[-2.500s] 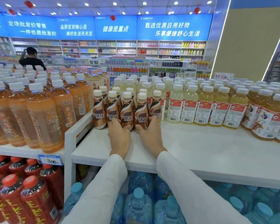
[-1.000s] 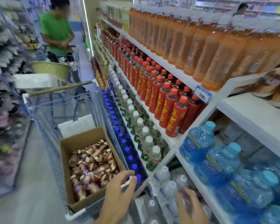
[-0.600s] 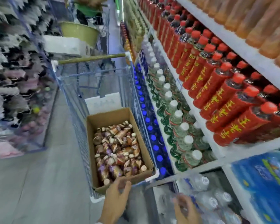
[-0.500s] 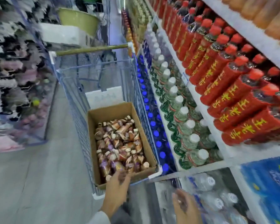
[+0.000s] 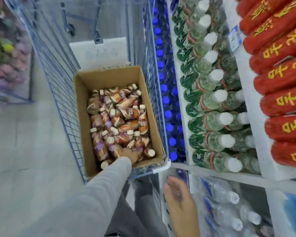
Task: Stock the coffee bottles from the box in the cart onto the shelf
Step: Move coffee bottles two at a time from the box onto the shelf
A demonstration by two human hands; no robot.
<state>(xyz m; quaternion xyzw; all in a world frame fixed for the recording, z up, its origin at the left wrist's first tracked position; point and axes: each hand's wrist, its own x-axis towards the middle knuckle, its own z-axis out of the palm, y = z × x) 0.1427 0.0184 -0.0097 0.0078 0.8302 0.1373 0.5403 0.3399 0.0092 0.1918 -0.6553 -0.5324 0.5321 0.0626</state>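
Far left of the frame is only blurred floor, then the wire cart [image 5: 58, 69] runs up the middle, and we are looking down into the cardboard box [image 5: 85, 117] sitting in it. The coffee bottles [image 5: 119, 117] lie jumbled on their sides in the centre of the picture, none of them upright. Our left hand [image 5: 129, 155] is down at the near end of the heap, touching bottles (whether the fingers have closed on one we cannot tell, the sleeve hides them). Lower right, our right hand [image 5: 178, 197] hangs loosely spread and empty, near the clear water bottles [image 5: 229, 218]. The risk we see: pulling one bottle from a loose pile could shift its neighbours, or a half-caught bottle could slip.
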